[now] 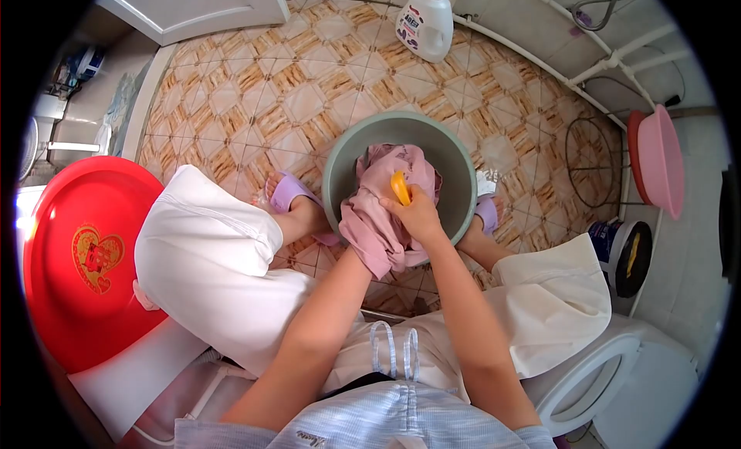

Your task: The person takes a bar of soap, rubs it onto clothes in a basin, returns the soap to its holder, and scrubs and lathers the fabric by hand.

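Your right hand (421, 215) grips a yellow object (400, 188) in its fingers, over pink cloth (369, 217). The cloth hides your left hand, so its grip can't be told. The cloth sits bunched, mostly inside a grey-green basin (333, 171) on the tiled floor (255, 102), between your purple sandals (289, 191).

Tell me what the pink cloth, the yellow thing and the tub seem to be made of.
Pink cloth: probably woven or knitted fabric, matte, draping in loose folds.
Yellow thing in the right hand: smooth, slightly shiny; plastic or soap, the look leaves it open.
Tub: likely plastic, smooth and satin, with even grey-green colour.
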A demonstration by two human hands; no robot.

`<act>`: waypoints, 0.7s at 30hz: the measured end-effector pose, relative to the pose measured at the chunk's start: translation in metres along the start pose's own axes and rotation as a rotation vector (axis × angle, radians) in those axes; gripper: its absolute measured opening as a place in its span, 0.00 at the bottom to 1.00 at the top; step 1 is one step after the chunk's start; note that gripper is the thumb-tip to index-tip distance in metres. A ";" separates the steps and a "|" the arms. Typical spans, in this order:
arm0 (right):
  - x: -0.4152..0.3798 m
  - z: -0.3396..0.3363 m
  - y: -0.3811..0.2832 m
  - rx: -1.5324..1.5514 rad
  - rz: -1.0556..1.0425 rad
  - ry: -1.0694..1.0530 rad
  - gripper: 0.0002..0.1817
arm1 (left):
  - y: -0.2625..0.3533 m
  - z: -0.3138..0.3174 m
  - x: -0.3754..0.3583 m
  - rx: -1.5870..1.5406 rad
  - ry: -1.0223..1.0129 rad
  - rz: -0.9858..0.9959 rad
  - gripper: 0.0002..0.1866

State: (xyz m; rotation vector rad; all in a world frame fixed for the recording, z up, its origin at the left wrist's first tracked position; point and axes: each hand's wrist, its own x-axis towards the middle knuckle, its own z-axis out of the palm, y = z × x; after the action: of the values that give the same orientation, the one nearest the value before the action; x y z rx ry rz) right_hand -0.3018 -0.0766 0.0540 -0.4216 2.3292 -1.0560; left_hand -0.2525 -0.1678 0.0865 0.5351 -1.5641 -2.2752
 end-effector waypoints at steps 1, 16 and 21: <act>0.004 0.008 0.009 -0.001 -0.003 -0.002 0.21 | 0.000 0.001 -0.001 -0.022 -0.001 -0.004 0.28; -0.093 -0.068 -0.027 0.366 -0.086 -0.282 0.13 | 0.015 -0.014 0.011 -0.757 0.006 -0.121 0.28; -0.066 -0.073 0.005 0.196 0.059 -0.034 0.17 | 0.032 -0.008 0.030 -0.915 0.081 -0.112 0.28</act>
State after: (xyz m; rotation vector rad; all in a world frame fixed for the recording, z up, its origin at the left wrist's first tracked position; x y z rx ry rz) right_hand -0.2928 0.0021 0.1129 -0.2913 2.1698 -1.2245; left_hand -0.2732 -0.1994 0.1099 0.4357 -0.3403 -2.6657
